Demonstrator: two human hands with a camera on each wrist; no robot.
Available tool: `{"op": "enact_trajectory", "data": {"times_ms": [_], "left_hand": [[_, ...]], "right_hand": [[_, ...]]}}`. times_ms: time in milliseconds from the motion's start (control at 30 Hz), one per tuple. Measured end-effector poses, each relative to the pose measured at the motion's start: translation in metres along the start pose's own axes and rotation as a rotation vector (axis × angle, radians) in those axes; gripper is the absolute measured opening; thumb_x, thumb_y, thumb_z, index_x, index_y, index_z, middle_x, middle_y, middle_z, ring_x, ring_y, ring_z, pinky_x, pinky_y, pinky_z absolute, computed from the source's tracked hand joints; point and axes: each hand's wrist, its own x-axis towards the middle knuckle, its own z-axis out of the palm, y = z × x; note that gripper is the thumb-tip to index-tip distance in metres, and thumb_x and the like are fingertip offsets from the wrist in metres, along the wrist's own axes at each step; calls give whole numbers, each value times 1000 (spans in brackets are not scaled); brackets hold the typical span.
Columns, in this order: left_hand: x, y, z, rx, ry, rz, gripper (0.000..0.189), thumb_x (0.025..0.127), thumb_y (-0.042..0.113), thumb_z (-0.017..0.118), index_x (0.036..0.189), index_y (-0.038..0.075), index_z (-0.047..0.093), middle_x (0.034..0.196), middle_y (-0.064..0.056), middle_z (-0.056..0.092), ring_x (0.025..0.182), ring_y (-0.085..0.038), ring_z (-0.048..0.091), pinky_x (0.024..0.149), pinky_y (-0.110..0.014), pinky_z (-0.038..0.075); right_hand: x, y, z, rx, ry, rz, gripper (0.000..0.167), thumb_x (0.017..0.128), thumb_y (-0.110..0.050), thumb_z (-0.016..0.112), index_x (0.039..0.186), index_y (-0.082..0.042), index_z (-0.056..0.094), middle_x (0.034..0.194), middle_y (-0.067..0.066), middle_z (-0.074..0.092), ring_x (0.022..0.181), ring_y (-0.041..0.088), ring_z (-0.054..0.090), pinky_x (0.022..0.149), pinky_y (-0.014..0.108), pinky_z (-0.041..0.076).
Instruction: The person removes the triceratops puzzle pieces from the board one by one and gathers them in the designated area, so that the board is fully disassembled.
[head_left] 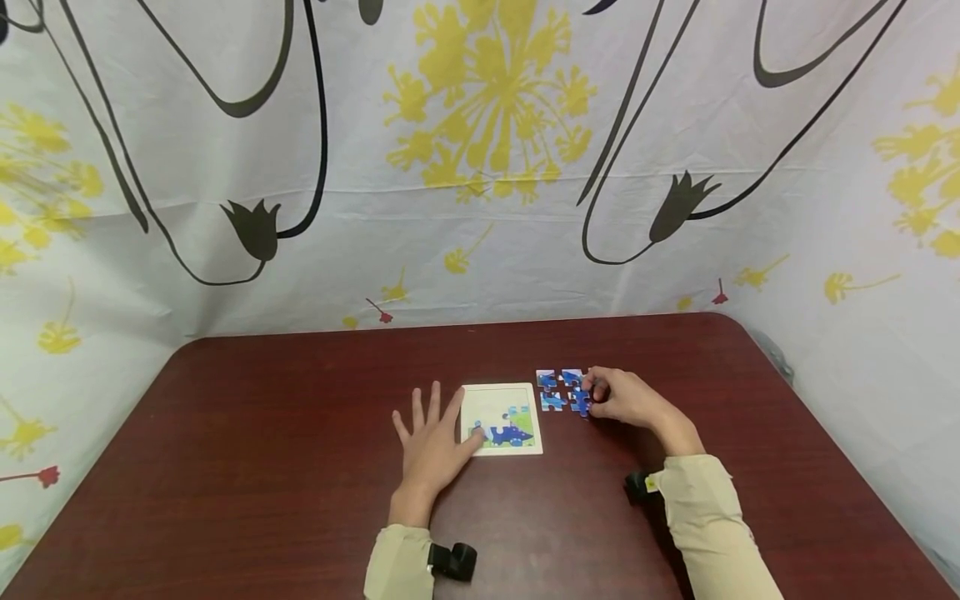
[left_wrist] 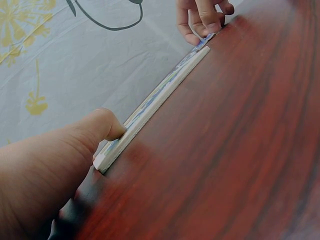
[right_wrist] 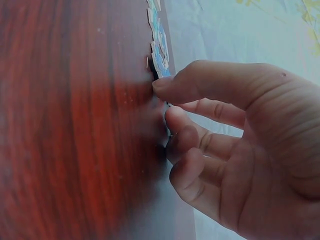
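Observation:
A square puzzle board [head_left: 501,450] with a pale frame lies on the table, partly filled with a picture of a blue dinosaur on green. My left hand [head_left: 433,454] rests at its left side with fingers spread; the thumb [left_wrist: 107,125] presses on the frame's near left part. Right of the board lie several loose blue jigsaw pieces [head_left: 552,401]. My right hand [head_left: 633,400] is at the right edge of this group, thumb and forefinger pinching a blue jigsaw piece [head_left: 580,402]. The fingers partly cover the pieces there.
The dark red-brown wooden table [head_left: 285,467] has rounded far corners. Behind it hangs a white cloth [head_left: 525,275] printed with yellow flowers and dark stems. A black wrist camera [head_left: 453,562] sits on the left sleeve, another [head_left: 637,487] on the right.

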Motion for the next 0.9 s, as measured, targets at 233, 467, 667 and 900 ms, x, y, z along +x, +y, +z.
{"op": "enact_trajectory", "data": {"times_ms": [233, 467, 667, 900], "left_hand": [[0, 0, 0, 3, -5, -1, 72, 81, 50, 58, 144, 20, 38, 151, -16, 20, 139, -40, 4, 100, -66, -5], [1, 1, -1, 10, -20, -5, 73, 82, 52, 56, 145, 21, 35, 152, -14, 18, 139, -38, 2, 101, -65, -7], [0, 0, -1, 17, -30, -9, 73, 82, 52, 56, 145, 22, 35, 152, -14, 17, 139, -38, 2, 101, -65, -6], [0, -1, -1, 15, -30, -17, 72, 83, 52, 56, 145, 22, 35, 152, -14, 17, 139, -38, 1, 101, -65, -7]], "right_hand": [[0, -3, -2, 7, 19, 19, 37, 75, -3, 72, 103, 0, 48, 79, 6, 51, 68, 17, 46, 64, 33, 39], [1, -21, -2, 30, 11, -58, 27, 78, -5, 70, 99, -1, 53, 76, 2, 51, 63, 13, 47, 59, 28, 40], [6, -47, 14, 55, -71, -157, 23, 80, -10, 70, 99, -2, 58, 75, -1, 51, 61, 11, 46, 57, 26, 40], [13, -66, 40, -91, -78, -174, 38, 80, -15, 72, 113, -1, 59, 83, 2, 52, 71, 14, 47, 64, 31, 42]]}}
